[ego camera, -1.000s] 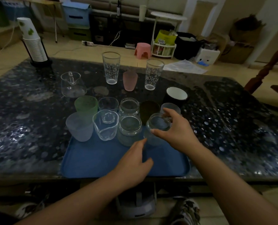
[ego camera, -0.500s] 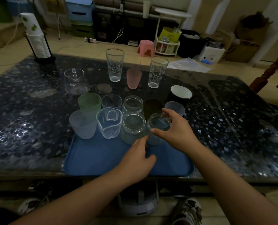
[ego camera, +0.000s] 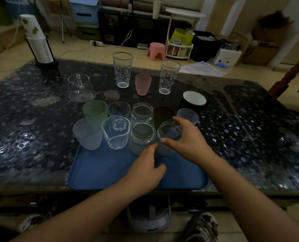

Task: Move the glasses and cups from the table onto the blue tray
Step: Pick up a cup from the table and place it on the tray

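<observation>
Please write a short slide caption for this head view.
Right hand grips a clear glass on the blue tray.

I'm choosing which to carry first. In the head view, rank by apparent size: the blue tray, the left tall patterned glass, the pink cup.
1. blue tray, by far largest.
2. left tall patterned glass.
3. pink cup, which stands beside it and is clearly shorter.
</observation>
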